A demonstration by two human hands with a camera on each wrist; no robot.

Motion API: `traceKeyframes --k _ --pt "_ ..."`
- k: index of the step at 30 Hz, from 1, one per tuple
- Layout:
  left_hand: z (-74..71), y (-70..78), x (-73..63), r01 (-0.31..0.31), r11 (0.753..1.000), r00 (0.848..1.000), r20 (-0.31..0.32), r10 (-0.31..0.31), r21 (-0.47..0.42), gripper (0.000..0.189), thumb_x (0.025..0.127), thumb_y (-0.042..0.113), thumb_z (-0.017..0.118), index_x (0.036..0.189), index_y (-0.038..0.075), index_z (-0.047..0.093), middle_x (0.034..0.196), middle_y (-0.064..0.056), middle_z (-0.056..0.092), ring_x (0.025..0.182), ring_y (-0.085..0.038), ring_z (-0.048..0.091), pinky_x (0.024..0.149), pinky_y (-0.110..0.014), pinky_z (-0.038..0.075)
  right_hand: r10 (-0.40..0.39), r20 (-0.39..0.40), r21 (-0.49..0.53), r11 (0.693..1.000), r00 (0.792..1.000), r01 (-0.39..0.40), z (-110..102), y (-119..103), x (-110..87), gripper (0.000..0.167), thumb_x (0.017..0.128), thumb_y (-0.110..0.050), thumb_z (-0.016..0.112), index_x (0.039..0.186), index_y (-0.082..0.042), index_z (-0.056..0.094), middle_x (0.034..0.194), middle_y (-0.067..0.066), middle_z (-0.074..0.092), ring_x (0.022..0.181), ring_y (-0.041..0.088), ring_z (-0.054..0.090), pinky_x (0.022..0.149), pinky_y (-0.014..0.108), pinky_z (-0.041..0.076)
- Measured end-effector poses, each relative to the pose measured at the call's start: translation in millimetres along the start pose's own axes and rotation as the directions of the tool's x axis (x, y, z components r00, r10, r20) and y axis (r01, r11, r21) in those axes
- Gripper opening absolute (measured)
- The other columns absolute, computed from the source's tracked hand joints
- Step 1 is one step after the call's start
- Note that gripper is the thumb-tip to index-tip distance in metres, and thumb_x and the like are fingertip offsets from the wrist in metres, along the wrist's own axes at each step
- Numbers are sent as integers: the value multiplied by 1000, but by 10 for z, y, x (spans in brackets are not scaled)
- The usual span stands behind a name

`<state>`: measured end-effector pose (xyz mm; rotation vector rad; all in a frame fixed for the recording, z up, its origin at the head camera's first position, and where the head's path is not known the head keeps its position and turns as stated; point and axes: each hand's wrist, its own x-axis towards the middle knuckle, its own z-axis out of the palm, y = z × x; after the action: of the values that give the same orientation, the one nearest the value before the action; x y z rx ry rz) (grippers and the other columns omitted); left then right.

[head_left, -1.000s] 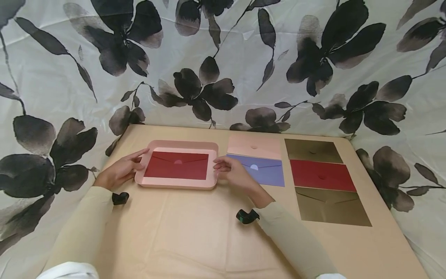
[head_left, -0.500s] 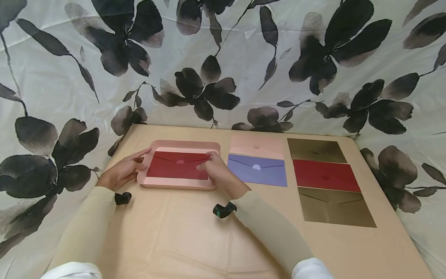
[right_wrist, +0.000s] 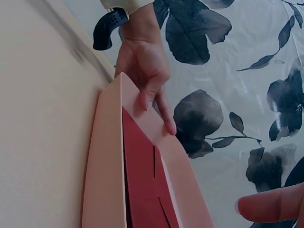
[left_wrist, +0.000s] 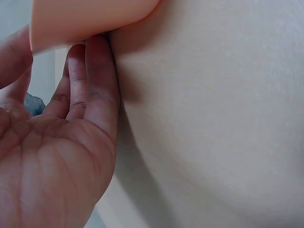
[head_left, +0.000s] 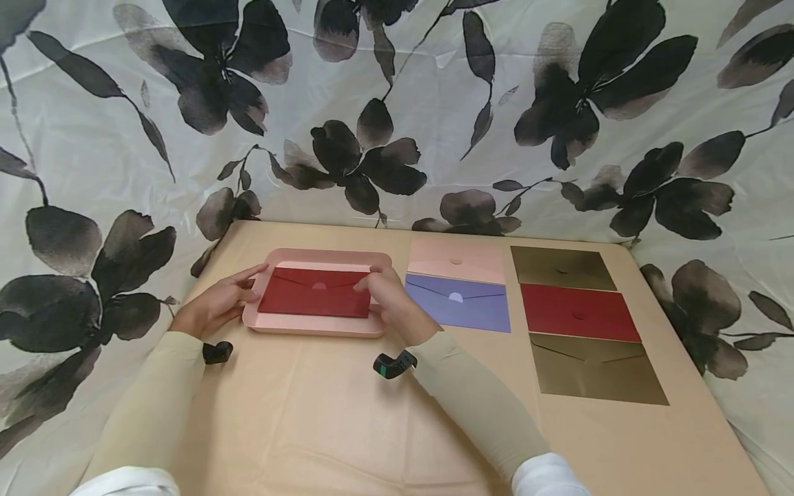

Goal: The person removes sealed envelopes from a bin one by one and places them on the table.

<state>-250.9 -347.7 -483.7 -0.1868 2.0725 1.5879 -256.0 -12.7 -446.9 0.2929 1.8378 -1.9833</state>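
Note:
A pink tray (head_left: 329,257) lies toward the back left of the table with a red envelope (head_left: 310,292) inside it. My left hand (head_left: 217,303) grips the tray's left end, thumb at the rim and fingers against the outer wall, as the left wrist view shows close up at the tray corner (left_wrist: 85,21). At the opposite end, my right hand (head_left: 397,303) pinches the right edge of the red envelope, its thumb on top. That envelope's near edge stands a little off the tray floor. The right wrist view shows the envelope (right_wrist: 142,175) between the tray walls.
Right of the tray lie a pale pink envelope (head_left: 455,260) and a blue-violet one with a white seal. Farther right, a column holds a gold envelope (head_left: 561,267), a second red envelope (head_left: 577,313) and a larger gold one (head_left: 598,368). Floral cloth (head_left: 471,124) hangs behind the table.
My right hand has moved left from beside the tray's right rim onto the red envelope and taken its edge. The envelope has shifted slightly. My left hand keeps its hold on the tray.

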Motion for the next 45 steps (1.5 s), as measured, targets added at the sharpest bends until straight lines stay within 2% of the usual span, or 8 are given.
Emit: traceKeyframes --k 6,19,21,23,28,32,39,45 --pt "11 4 -4 -13 1000 1000 9 13 -13 77 106 9 49 168 33 9 176 -20 -5 159 -41 19 126 -56 26 -20 -6 -77 997 1000 19 2 19 13 71 87 1 60 155 0 40 157 19 45 144 36 44 119 59 41" --pt "-11 3 -8 -4 1000 1000 4 4 -2 77 106 10 50 168 34 10 176 -18 -10 160 -40 16 126 -55 26 -16 23 -56 998 1000 17 -12 -28 1 68 90 -3 59 153 4 36 155 20 45 138 36 47 118 59 42" --pt "-17 3 -4 -7 1000 1000 2 7 1 77 106 10 50 168 34 10 176 -18 -7 160 -39 18 125 -54 29 -24 12 -79 997 1000 25 -10 -44 -8 64 89 -3 60 149 4 41 149 19 50 127 31 54 111 53 48" --pt "-14 3 6 -14 1000 1000 7 14 1 77 106 10 50 168 33 9 176 -19 -6 159 -39 19 125 -53 30 -37 -7 -95 995 999 36 -10 -56 -8 60 88 -2 61 146 4 45 140 20 56 99 26 58 88 41 55" --pt "-9 -18 37 -35 999 999 26 35 -21 79 106 7 49 168 30 7 175 -21 -9 159 -41 15 126 -56 24 -121 -57 -145 983 991 112 -16 -74 9 52 86 2 61 137 5 53 131 22 60 74 20 50 61 28 46" --pt "-7 -40 43 -33 999 999 23 34 -35 79 105 5 49 168 28 7 174 -21 -13 161 -42 8 128 -59 18 -158 -61 -178 973 985 145 0 -42 66 45 88 2 62 133 4 58 129 22 61 88 20 61 75 32 57" --pt "-5 -41 47 -34 999 999 17 35 -36 79 105 4 48 168 29 8 174 -21 -15 161 -43 3 128 -61 15 -222 -68 -205 957 973 204 41 39 223 54 90 3 66 143 -8 59 132 16 65 111 23 62 96 36 55" --pt "6 -51 54 -37 998 999 22 38 -41 79 105 4 48 168 29 7 174 -21 -13 161 -43 6 128 -61 17 -250 -40 -170 956 968 240 19 106 315 46 88 12 65 131 -5 67 117 17 71 97 18 63 81 26 57"
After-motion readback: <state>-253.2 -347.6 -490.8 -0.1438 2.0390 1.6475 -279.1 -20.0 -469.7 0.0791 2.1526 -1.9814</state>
